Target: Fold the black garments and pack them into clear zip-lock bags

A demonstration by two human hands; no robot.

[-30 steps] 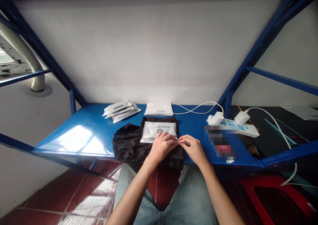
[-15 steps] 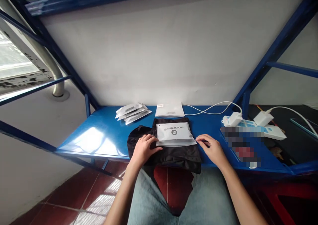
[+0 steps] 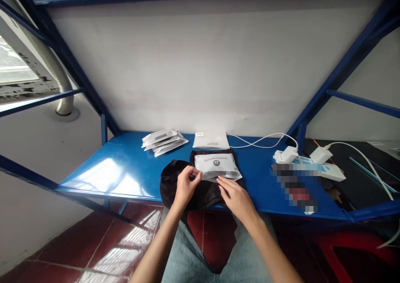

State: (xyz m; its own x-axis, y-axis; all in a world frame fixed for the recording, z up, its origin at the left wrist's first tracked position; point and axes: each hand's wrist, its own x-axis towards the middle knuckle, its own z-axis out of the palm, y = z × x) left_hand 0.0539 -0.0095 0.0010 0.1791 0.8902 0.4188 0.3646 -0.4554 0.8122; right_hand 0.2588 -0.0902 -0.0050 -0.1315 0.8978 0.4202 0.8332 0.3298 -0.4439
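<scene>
A frosted plastic zip bag (image 3: pixel 216 163) printed ROCKBROS lies on a folded black cloth item (image 3: pixel 208 193), its lettering upside down from where I sit. The thumb and forefinger of my left hand (image 3: pixel 186 185) pinch the bag's near left corner. My right hand (image 3: pixel 235 194) rests at the middle of the bag's near edge, fingers stretched out with the tips touching the plastic and the thumb apart. The rounded left part of the black cloth bulges out beside my left wrist.
Several similar packed bags (image 3: pixel 164 141) are piled at the back left of the blue table (image 3: pixel 125 150). A flat white packet (image 3: pixel 211 140) lies at the back. To the right are a white cable (image 3: pixel 259 140), a power strip (image 3: pixel 331 171) with chargers and a blurred-out object (image 3: pixel 295 187).
My right hand has moved left from beside the bag's right corner to the middle of its near edge. My left fingers have closed on the left corner. The view has shifted slightly.
</scene>
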